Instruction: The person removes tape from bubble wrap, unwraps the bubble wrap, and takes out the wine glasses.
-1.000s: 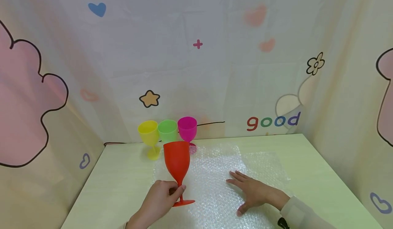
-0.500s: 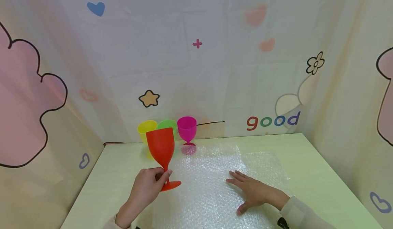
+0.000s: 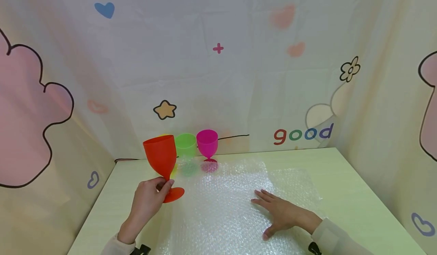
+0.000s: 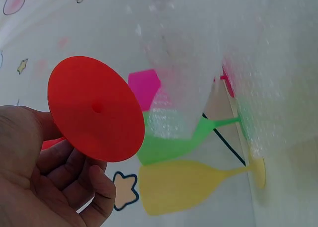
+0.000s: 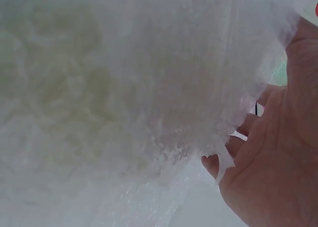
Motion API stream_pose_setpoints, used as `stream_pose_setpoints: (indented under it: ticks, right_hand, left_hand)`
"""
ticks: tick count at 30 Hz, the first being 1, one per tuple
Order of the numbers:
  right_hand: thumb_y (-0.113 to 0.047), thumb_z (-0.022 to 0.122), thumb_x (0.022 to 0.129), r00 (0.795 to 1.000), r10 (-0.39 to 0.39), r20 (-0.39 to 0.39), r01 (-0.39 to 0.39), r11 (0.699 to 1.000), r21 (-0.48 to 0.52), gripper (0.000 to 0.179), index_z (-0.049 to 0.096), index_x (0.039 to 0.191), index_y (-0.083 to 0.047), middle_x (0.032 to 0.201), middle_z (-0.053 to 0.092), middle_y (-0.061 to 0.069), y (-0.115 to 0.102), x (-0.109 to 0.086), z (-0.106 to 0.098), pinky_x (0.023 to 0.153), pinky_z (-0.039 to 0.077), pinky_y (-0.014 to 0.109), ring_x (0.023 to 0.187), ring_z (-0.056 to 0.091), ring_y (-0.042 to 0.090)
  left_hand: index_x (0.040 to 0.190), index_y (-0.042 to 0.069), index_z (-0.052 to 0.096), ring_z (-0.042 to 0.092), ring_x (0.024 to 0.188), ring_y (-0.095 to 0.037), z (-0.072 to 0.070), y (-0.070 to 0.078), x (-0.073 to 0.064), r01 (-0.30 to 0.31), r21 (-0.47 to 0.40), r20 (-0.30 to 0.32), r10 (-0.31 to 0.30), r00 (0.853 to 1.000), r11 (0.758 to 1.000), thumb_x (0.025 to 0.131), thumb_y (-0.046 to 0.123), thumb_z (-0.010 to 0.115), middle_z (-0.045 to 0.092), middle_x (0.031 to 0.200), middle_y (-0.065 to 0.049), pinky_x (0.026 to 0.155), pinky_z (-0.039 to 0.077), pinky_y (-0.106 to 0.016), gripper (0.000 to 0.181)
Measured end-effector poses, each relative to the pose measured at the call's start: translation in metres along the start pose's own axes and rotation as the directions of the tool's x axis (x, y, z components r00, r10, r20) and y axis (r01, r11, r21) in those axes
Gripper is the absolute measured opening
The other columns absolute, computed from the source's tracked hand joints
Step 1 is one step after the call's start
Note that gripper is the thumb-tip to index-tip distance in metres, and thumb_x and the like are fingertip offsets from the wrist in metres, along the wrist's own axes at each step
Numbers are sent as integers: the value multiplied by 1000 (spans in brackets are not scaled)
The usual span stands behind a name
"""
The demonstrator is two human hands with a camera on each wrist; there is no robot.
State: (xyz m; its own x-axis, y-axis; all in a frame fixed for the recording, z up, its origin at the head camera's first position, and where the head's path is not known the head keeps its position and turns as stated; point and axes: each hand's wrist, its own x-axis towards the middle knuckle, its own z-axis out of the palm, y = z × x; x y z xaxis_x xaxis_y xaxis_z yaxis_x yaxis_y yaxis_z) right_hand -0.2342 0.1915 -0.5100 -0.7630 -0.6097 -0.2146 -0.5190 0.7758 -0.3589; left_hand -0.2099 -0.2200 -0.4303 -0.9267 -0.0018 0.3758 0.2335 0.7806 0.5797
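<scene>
My left hand (image 3: 146, 197) pinches a red plastic goblet (image 3: 161, 154) by its stem, lifted and leaning slightly left. In the left wrist view the round underside of its foot (image 4: 112, 120) faces the camera. Fingers spread, my right hand (image 3: 281, 214) rests on a sheet of bubble wrap (image 3: 218, 213). The right wrist view shows some wrap (image 5: 149, 98) close up, covering part of that hand. Behind the sheet stand a green goblet (image 3: 186, 145) and a magenta goblet (image 3: 207, 143). A yellow goblet (image 4: 184, 186), mostly hidden by the red one in the head view, stands beside the green one.
The pale table (image 3: 351, 202) ends at a printed cloth backdrop (image 3: 232, 92), with more cloth at both sides. Bubble wrap spreads over the table's middle, and its far edge overlaps the feet of the green and magenta goblets.
My left hand has moved left and away from me with the red goblet, off the wrap's middle, so the goblet now hides most of the yellow one. My right hand has stayed put.
</scene>
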Motion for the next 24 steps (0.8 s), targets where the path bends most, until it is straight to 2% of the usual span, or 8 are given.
stream_pose_setpoints:
  ticks: [5,11,18,24]
  right_hand:
    - [-64,78,64,1000,1,3,-1,1000,-2,109,33,154,-20,166,17,10,0,0,0,114,29,64,152,15,38]
    - [-64,79,64,1000,-1,0,1,1000,0,110,33,154,-20,166,17,10,1,-1,1,114,30,64,152,15,38]
    - [-64,79,64,1000,12,4,-12,1000,15,109,33,154,-21,166,16,9,1,0,1,114,29,64,152,15,38]
    - [-66,77,64,1000,10,1,-10,1000,8,109,33,154,-21,166,16,9,2,0,2,115,28,63,152,15,37]
  left_hand:
    - [84,5,74,57,64,-15,-4,-14,5,26,17,-24,-26,999,1000,91,20,71,68,68,-2,56,44,-24,16]
    - [85,4,75,59,64,-18,-7,-35,12,24,40,-74,-21,997,999,90,20,71,69,70,-5,55,45,-26,17]
    - [88,3,75,63,68,-20,-1,-62,17,55,12,-81,-54,995,998,91,20,71,72,75,-9,57,47,-27,18]
    - [90,2,76,66,73,-24,7,-80,20,98,-21,-70,-99,993,995,90,20,72,74,80,-12,62,49,-29,19]
